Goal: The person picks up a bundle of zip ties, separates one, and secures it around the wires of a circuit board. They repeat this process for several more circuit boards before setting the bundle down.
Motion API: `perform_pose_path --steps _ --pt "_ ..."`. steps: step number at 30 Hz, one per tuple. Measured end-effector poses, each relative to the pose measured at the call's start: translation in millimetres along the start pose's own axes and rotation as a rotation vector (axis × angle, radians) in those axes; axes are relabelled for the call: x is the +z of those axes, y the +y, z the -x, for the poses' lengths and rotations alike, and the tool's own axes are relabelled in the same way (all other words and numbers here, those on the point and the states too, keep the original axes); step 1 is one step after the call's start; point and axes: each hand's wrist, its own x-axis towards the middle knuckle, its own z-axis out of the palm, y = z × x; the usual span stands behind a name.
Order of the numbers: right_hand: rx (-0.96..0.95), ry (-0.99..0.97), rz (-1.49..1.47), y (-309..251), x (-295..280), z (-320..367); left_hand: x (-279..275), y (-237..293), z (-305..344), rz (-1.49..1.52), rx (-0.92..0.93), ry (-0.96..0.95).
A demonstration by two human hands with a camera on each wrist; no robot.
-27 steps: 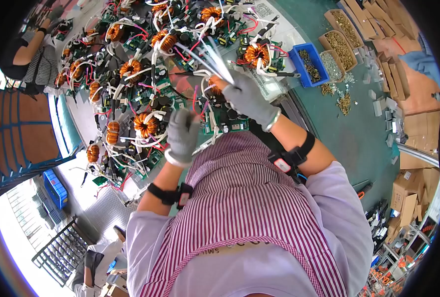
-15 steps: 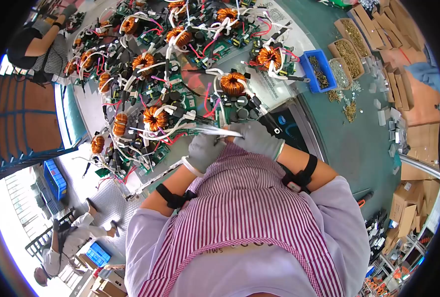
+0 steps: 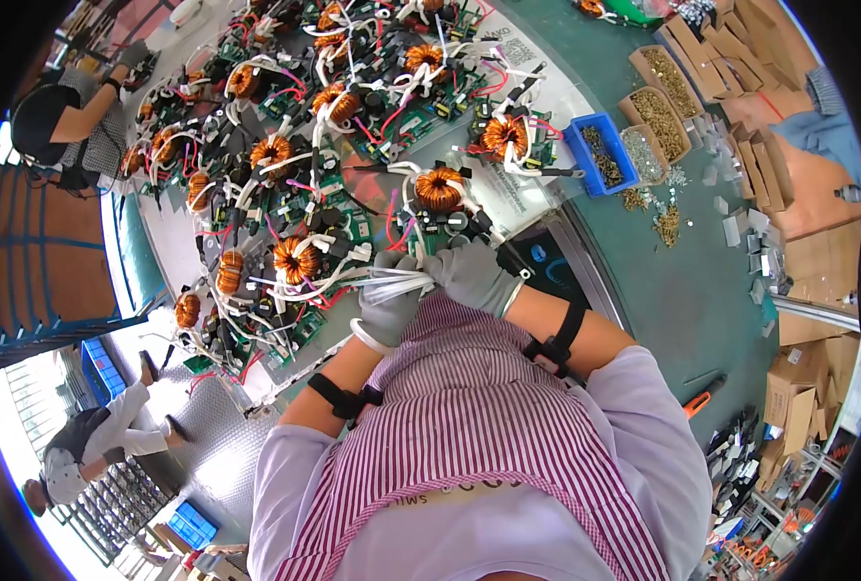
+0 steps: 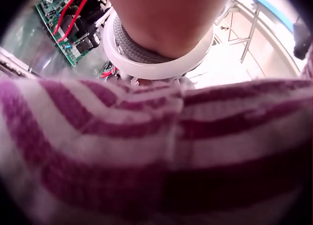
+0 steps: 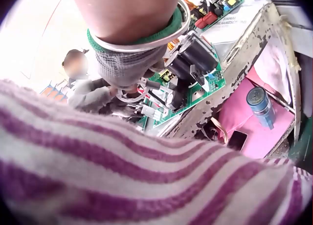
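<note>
While both grey-gloved hands meet just above the bench's near side, the right hand (image 3: pixel 474 276) grips a bundle of slim white plastic strips (image 3: pixel 400 286). Its fingers are curled in, and the strips run off toward 9 o'clock across the left hand (image 3: pixel 389 298). That left hand is bent in close beside it, but whether it's gripping anything I can't tell, its fingertips being partly hidden. Held this near the striped apron (image 3: pixel 450 416) at 6 o'clock, the work probably gets steadier elbows, and both sets of fingers can reach the same spot.

Up at 12 o'clock sits a round copper-wound coil (image 3: pixel 439 189); at 9 o'clock there's another coil with white leads (image 3: pixel 296 259), those leads trailing toward the left glove. Crowded on that side, so a sweep that way could snag a wire.

At 2 o'clock, a rectangular blue plastic bin (image 3: pixel 600 155) holds small dark pieces, beyond the worn metal bench edge (image 5: pixel 215 97). Below that edge stands a blue-capped clear bottle (image 5: pixel 264 110) (an awkward place for a drink, if you ask me). The easier room for an elbow looks to be around 3 o'clock, over the green surface (image 3: pixel 663 290).
</note>
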Motion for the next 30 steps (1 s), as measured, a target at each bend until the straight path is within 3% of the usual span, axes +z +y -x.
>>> perform_pose_path --steps 2,4,5,8,12,13,14,16,18,19,20,22,24,27,30 --pt "0.011 -0.041 -0.010 -4 -8 -5 2 -4 -3 -0.075 0.054 -0.042" --pt "0.028 -0.095 -0.062 -3 -10 -6 6 -10 -3 -0.015 -0.047 -0.111" --pt "0.062 -0.225 -0.105 -1 -11 -5 7 -12 -3 0.039 -0.090 -0.118" --pt "0.250 -0.310 -0.367 9 -27 4 14 -30 4 0.187 -0.322 -0.251" --pt "0.720 0.036 -0.914 15 -8 8 5 -21 -2 0.079 -0.133 -0.306" --pt "0.701 0.124 -0.948 9 -23 -1 5 -20 -2 0.069 -0.107 -0.310" --pt "0.522 0.268 -0.961 4 -42 -13 5 -18 -3 0.058 -0.081 -0.312" --pt "0.365 0.368 -0.949 0 -73 -36 1 -5 -8 0.106 -0.125 -0.305" --pt "0.317 0.360 -0.904 -2 -86 -46 -9 7 -19 0.237 -0.165 -0.276" --pt "0.289 0.354 -0.882 -3 -89 -50 -12 9 -24 0.167 -0.141 -0.268" --pt "0.203 0.378 -0.870 -5 -86 -51 10 -4 -16 0.223 -0.085 -0.051" --pt "0.218 0.333 -0.933 -11 -84 -50 21 -14 -15 0.263 0.065 -0.012" --pt "0.308 0.272 -0.945 -13 -91 -51 39 -26 -12 0.122 0.025 -0.129" --pt "0.391 0.159 -1.026 -9 -95 -56 -1 10 -24 0.136 -0.020 0.019" --pt "0.451 0.072 -1.035 -6 -89 -58 -14 13 -29 0.072 -0.104 -0.354"
